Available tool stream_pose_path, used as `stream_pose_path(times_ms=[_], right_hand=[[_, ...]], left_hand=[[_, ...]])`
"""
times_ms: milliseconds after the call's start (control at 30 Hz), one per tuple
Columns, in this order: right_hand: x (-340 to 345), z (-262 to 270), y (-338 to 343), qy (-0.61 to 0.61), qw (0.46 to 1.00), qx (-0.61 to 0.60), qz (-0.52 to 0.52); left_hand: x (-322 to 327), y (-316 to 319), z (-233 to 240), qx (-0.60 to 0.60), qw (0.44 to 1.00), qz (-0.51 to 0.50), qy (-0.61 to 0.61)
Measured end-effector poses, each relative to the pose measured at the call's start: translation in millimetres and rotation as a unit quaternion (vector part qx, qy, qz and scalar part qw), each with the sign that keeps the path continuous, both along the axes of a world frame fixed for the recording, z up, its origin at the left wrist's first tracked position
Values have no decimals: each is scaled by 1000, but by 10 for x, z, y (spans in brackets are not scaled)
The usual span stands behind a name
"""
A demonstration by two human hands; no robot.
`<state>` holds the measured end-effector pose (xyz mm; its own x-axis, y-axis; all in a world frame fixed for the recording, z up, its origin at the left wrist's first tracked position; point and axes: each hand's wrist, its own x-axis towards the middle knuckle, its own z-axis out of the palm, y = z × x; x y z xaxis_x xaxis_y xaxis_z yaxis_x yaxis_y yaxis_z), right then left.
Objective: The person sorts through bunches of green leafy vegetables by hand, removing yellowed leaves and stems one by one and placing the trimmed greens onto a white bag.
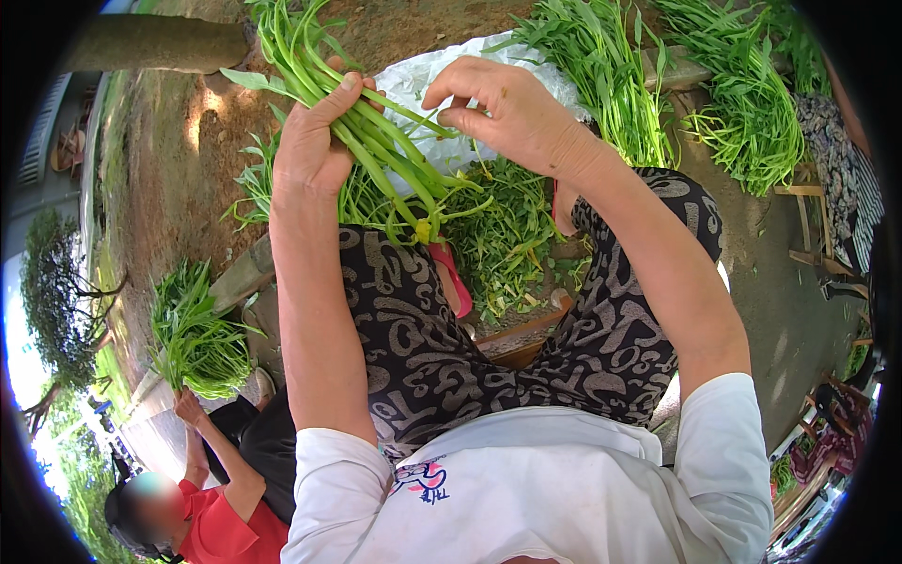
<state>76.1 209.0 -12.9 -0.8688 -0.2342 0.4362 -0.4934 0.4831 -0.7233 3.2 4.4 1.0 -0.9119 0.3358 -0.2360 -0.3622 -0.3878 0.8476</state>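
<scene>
My left hand (320, 134) is closed around a bunch of long green leafy stems (373, 137), their lower ends pointing down and right over my lap. At the right of the bunch is my right hand (504, 113), thumb and forefinger curled close to one stem's end; whether they touch it I cannot tell. Behind both hands lies a white plastic sheet or bag (451, 77). A heap of loose leaves and trimmings (504, 240) covers the ground between my feet.
Large piles of leafy stems lie at the upper right (606, 77) and far right (754, 106). At lower left a person in a red shirt (225, 522) holds another green bunch (201, 338). A tree trunk (169, 44) stands upper left, a wooden stool (810, 218) at right.
</scene>
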Motion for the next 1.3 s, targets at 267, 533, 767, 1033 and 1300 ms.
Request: stream_pose_path(times_ms=[267, 533, 767, 1033, 1300], right_hand=[[55, 8, -22, 58, 993, 102, -18], [45, -9, -50, 67, 991, 112, -30], [-9, -34, -22, -7, 999, 20, -23], [-23, 35, 16, -171, 978, -118, -10], [-50, -38, 41, -70, 996, -47, -8]], left_hand=[[24, 70, 45, -14, 1000, 6, 11], [40, 77, 38, -16, 1000, 6, 21], [23, 54, 19, 6, 1000, -3, 16], [48, 86, 55, 0, 999, 45, 16], [37, 75, 44, 1, 999, 39, 23]])
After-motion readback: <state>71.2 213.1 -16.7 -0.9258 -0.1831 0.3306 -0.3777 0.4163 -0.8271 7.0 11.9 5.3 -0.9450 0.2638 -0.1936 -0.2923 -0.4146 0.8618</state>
